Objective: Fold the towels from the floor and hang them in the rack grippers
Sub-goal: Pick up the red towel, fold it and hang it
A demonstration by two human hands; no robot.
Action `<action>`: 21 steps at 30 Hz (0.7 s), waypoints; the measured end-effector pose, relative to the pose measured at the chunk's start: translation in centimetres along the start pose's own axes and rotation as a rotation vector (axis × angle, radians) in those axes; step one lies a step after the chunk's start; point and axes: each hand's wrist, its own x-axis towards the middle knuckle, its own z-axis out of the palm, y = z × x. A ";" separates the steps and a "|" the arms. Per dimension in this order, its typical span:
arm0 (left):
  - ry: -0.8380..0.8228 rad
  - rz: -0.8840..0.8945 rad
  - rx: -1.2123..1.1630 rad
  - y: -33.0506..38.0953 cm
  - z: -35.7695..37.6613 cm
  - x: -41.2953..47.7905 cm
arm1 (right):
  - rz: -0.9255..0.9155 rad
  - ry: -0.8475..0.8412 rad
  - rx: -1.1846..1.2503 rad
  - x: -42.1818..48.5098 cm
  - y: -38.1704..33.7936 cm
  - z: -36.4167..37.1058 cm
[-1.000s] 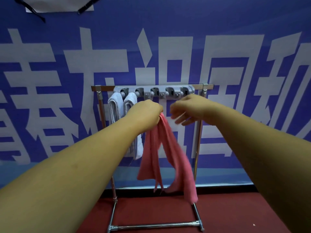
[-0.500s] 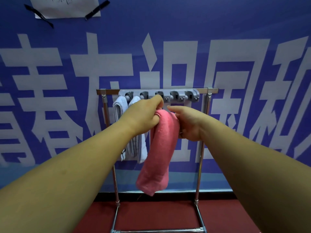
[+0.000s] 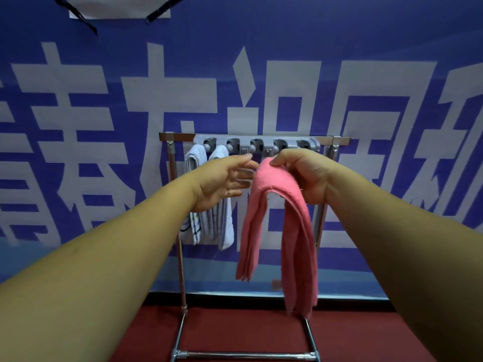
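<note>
A pink towel (image 3: 277, 231) hangs folded over the fingers of my right hand (image 3: 305, 176), just below the grey gripper strip (image 3: 285, 145) of the metal rack (image 3: 180, 257). Its two halves droop down toward the floor. My left hand (image 3: 222, 181) is open to the left of the towel's fold, fingers spread, apart from the cloth. Two white towels (image 3: 209, 226) hang from the two leftmost grippers, partly hidden behind my left hand.
The rack stands on a red floor (image 3: 235, 330) against a blue banner wall (image 3: 261, 74) with large white characters. The rack's lower crossbar (image 3: 245, 355) lies near the bottom edge. A taped paper sheet (image 3: 117, 6) is at the top.
The pink towel passed from my left hand to my right hand. My left hand let go and opened. The towel now drapes in two long halves.
</note>
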 end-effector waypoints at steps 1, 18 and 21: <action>-0.045 -0.017 -0.033 0.1 0.3 0.1 | 0.000 -0.008 -0.015 -0.1 -0.2 0.1; -0.233 -0.036 -0.166 -1.9 -1.2 2.3 | -0.192 0.009 -0.103 3.0 0.7 -2.1; -0.117 -0.043 -0.208 -2.0 -1.1 3.6 | -0.216 0.072 -0.174 4.5 1.2 -2.3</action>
